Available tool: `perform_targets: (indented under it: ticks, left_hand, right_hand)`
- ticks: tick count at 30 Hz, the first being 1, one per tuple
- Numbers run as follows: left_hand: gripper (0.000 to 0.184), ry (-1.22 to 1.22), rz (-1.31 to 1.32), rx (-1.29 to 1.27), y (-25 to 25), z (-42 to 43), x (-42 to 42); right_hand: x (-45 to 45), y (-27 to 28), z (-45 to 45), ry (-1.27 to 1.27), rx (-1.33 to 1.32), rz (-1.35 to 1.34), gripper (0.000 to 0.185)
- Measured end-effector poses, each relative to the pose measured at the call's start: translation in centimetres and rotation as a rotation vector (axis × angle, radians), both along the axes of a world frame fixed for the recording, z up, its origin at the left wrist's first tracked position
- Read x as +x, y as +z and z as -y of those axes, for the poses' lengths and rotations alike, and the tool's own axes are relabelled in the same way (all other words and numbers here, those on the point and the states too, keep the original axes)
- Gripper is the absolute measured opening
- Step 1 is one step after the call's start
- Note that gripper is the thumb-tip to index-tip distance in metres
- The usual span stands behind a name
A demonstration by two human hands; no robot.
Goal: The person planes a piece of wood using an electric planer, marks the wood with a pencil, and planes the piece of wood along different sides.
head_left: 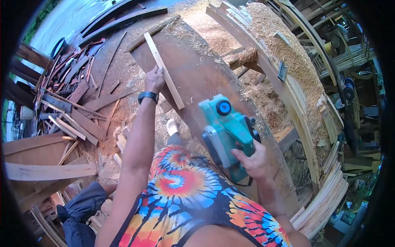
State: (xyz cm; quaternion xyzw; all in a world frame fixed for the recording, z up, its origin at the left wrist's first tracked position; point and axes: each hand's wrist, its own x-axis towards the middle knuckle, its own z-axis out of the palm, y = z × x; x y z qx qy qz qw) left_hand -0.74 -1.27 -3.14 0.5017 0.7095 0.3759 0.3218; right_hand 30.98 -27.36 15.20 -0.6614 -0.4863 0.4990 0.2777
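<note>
My left hand (154, 79), with a dark watch on its wrist, is closed around a narrow pale wooden strip (166, 76). The strip lies slanted at the left edge of a brown wooden board (187, 61). At the right, my right hand (253, 158) grips the handle of a teal power planer (226, 131), which has a blue-centred round knob. The planer is over the lower part of the board, apart from the strip. Whether it touches the board cannot be made out.
Scrap wood (78, 88) is heaped on the ground at the left. Shavings (284, 53) cover the area beyond a long curved beam (288, 99). Another person's dark-clothed leg (84, 206) shows at lower left. Stacked strips (325, 201) lie at lower right.
</note>
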Motion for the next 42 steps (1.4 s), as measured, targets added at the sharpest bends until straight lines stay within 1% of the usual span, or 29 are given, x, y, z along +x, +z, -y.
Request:
perform_targets:
  ticks: [3,4,5,6,7,8,10,11,12,14,17,20,21,23,25,26,27,29,31,35,38,42]
  left_hand:
    - [0.047,-0.017,-0.022,-0.048,-0.1,-1.4,0.3]
    - [0.048,-0.017,-0.028,-0.062,-0.2,-1.7,0.2]
    - [0.048,-0.015,-0.115,-0.049,-0.3,-1.8,0.2]
    - [0.048,-0.011,-0.080,-0.046,-0.5,-2.1,0.1]
    - [0.047,-0.008,-0.045,-0.045,-0.7,-2.3,-0.1]
    - [0.047,-0.008,-0.012,-0.045,-0.9,-2.5,-0.4]
    - [0.045,-0.020,0.217,-0.056,-1.7,-3.3,-0.9]
    - [0.045,-0.023,0.292,-0.087,-2.2,-3.6,-1.3]
    - [0.045,-0.022,0.364,-0.120,-2.0,-3.8,-1.6]
    - [0.047,-0.012,0.436,-0.235,1.3,-3.2,-1.3]
    - [0.052,-0.027,0.506,-0.191,1.1,-3.8,-1.8]
    - [0.056,-0.112,0.312,-0.055,-3.5,-6.0,-3.5]
    - [0.057,-0.085,0.364,-0.106,-2.8,-6.0,-3.4]
    - [0.058,-0.027,0.469,-0.213,0.5,-5.5,-3.4]
    - [0.059,-0.004,0.425,-0.210,1.3,-5.8,-4.4]
    - [0.059,0.006,0.403,-0.204,1.4,-6.3,-5.1]
    - [0.055,0.040,0.457,-0.191,1.2,-6.8,-5.7]
    - [0.051,0.073,0.455,-0.213,0.9,-7.4,-7.6]
    - [0.047,0.106,0.463,-0.211,0.8,-7.5,-9.3]
    - [0.043,0.150,0.510,-0.215,0.7,-7.1,-12.2]
    - [0.044,0.185,0.512,-0.238,-0.1,-6.7,-14.1]
    - [0.043,0.196,0.542,-0.221,-0.5,-5.6,-15.6]
  right_hand:
    - [-1.4,-1.1,-0.6,0.078,0.099,0.066,0.045]
    - [-2.0,-1.1,-0.9,0.093,0.094,0.071,0.044]
    - [-2.6,-0.9,-1.1,0.108,0.090,0.077,0.044]
    - [-3.3,-0.6,-1.6,0.126,0.089,0.084,0.043]
    - [-4.0,-0.2,-1.9,0.148,0.105,0.146,0.040]
    - [-4.6,-0.5,-2.1,0.151,0.124,0.131,0.040]
    - [-5.8,-1.4,-2.5,0.154,0.165,0.097,0.039]
    - [-6.5,-1.0,-2.8,0.152,0.159,0.118,0.038]
    - [-7.0,-1.2,-3.0,0.150,0.160,0.127,0.038]
    - [-7.9,-2.0,-3.2,0.148,0.159,0.151,0.038]
    - [-8.8,-3.2,-3.3,0.123,0.176,0.171,0.036]
    - [-9.9,-3.3,-3.9,0.106,0.152,0.203,0.035]
    - [-10.3,-3.2,-4.4,0.101,0.158,0.197,0.035]
    - [-11.0,-3.0,-5.3,0.093,0.165,0.184,0.034]
    - [-11.5,-3.1,-6.2,0.085,0.158,0.182,0.034]
    - [-11.8,-3.2,-6.7,0.079,0.159,0.181,0.034]
    - [-12.0,-3.1,-7.3,0.087,0.162,0.201,0.034]
    - [-12.6,-3.0,-8.5,0.104,0.167,0.235,0.033]
    - [-13.5,-2.6,-10.0,0.082,0.163,0.206,0.033]
    - [-15.1,-2.7,-13.4,0.108,0.183,0.229,0.034]
    - [-16.9,-3.0,-16.7,0.087,0.266,0.167,0.034]
    - [-19.5,-2.8,-22.7,0.125,0.257,0.204,0.038]
